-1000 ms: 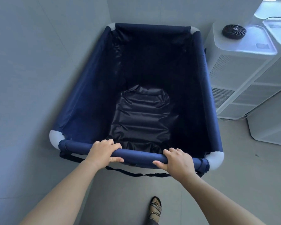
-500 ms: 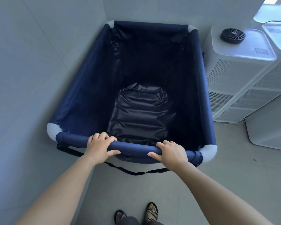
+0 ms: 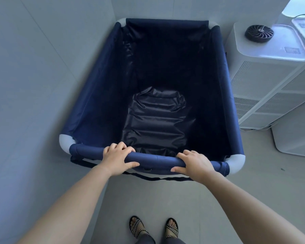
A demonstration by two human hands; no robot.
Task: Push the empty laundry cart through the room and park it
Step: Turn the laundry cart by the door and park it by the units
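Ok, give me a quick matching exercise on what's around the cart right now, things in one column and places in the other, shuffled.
Things:
1. left hand
2. small black fan
3. white appliance
4. sandals

Places:
A. on the floor behind the laundry cart
B. on top of the white appliance
C. gripping the cart's near rail
D. right of the cart

Pairs: 1-C, 2-B, 3-D, 4-A

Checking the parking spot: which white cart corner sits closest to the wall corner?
The far-left corner cap; the other three sit farther out.
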